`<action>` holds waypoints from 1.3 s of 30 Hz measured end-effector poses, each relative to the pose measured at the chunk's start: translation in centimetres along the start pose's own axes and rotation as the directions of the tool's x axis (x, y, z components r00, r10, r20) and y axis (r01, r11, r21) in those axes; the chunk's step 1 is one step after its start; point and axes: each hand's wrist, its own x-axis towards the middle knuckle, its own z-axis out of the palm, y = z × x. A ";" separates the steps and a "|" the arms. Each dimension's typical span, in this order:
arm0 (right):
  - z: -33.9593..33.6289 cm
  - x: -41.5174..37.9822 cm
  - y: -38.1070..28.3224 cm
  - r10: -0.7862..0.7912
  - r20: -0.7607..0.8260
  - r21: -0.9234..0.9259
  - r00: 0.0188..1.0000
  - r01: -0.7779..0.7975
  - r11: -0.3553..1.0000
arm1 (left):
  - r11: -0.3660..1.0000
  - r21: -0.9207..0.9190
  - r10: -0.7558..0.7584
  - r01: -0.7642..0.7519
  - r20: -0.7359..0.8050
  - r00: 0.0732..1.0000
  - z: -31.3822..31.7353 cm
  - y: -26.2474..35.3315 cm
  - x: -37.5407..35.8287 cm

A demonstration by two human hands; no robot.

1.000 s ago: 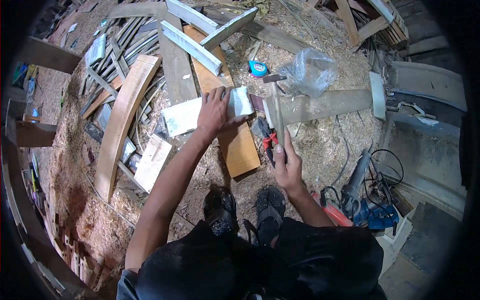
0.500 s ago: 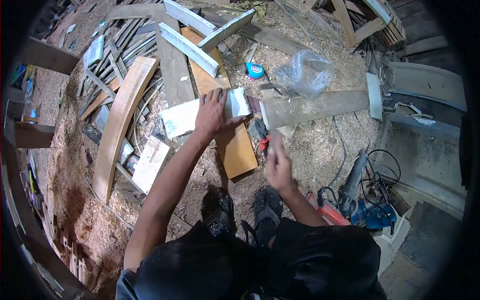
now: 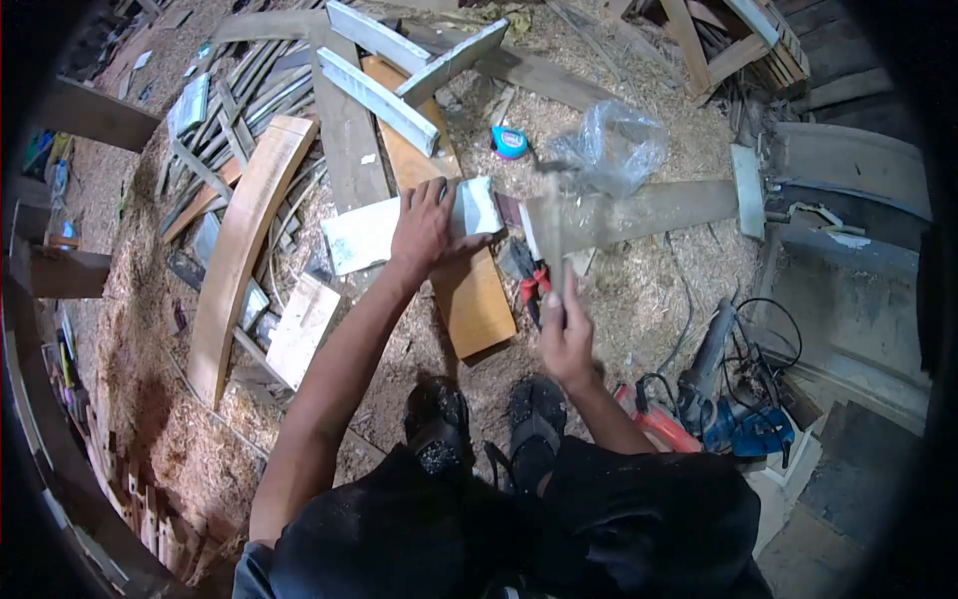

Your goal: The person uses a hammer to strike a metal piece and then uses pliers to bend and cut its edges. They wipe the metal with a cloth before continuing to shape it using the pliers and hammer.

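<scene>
My left hand [image 3: 424, 228] presses on a short white-painted board [image 3: 361, 238], its fingers over the far edge and the thumb along the near side. That board lies across an orange-brown plank [image 3: 471, 309]. To the right, my right hand [image 3: 567, 339] is closed round the wooden handle of what looks like a hammer [image 3: 556, 235], smeared by motion and raised over a long grey board [image 3: 639, 215]. Pliers with red grips [image 3: 531, 285] lie between my hands. A dark reddish strip [image 3: 507, 208] shows at the white board's right end.
A blue tape measure [image 3: 509, 142] and a clear plastic bag [image 3: 621, 150] lie beyond the boards. A curved plank [image 3: 244, 250] and scrap strips [image 3: 235, 120] are at left. Power tools [image 3: 743, 424] with cords sit at right. Sawdust and shavings cover the ground.
My right hand has shifted slightly right, and the handle in it now reaches farther away from me. More of the pliers shows. My left hand and the white board have barely moved.
</scene>
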 end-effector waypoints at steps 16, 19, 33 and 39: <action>-2.8 -0.6 -1.6 -0.044 0.087 0.040 0.995 0.041 0.998 | 0.934 -0.298 0.308 -0.198 0.389 0.868 -6.0 -2.7 1.8; -3.6 -0.9 -1.6 -0.086 0.210 -0.109 0.974 0.110 0.988 | 0.958 -0.067 0.276 -0.277 0.468 0.839 -5.2 -3.0 2.0; -2.6 -1.8 1.9 -0.197 -0.017 -0.126 0.980 0.193 0.973 | 0.965 -0.039 0.250 -0.260 0.444 0.860 -4.8 -3.5 3.0; -2.5 -0.4 1.4 -0.001 0.004 -0.118 1.000 0.001 0.993 | 0.935 -0.024 0.327 -0.353 0.436 0.838 -5.0 -4.3 4.5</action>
